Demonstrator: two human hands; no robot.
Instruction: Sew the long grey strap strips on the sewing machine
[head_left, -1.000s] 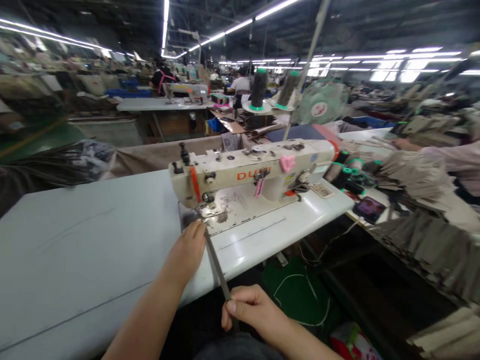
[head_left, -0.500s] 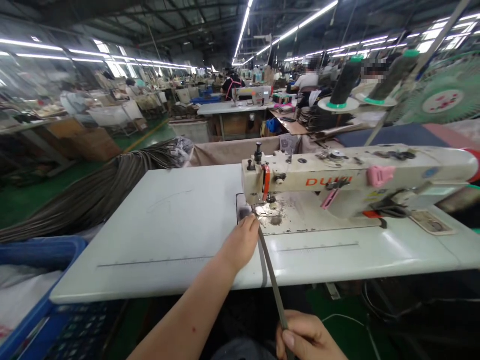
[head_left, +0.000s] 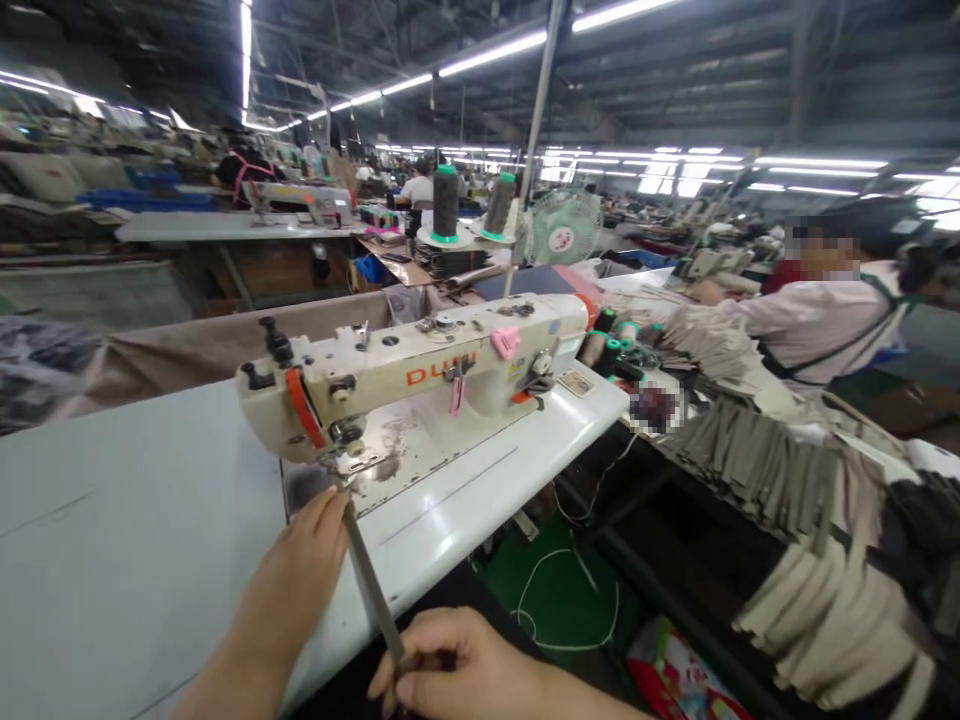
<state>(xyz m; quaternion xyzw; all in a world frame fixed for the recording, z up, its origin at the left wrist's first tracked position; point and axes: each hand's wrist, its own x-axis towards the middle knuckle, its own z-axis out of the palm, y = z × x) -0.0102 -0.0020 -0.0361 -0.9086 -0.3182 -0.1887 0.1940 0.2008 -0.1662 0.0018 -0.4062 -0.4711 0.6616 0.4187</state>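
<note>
Strip (head_left: 374, 580) pinched by right hand (head_left: 469, 662); left hand (head_left: 298, 560) touching, grip unclear; machine (head_left: 420, 352) reads "DU…".

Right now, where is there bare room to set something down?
Bare white tabletop lies left of the sewing machine and left hand; a narrower patch runs between machine, held strip and near edge. Beyond the machine's right end, thread spools and piled fabric crowd together.
</note>
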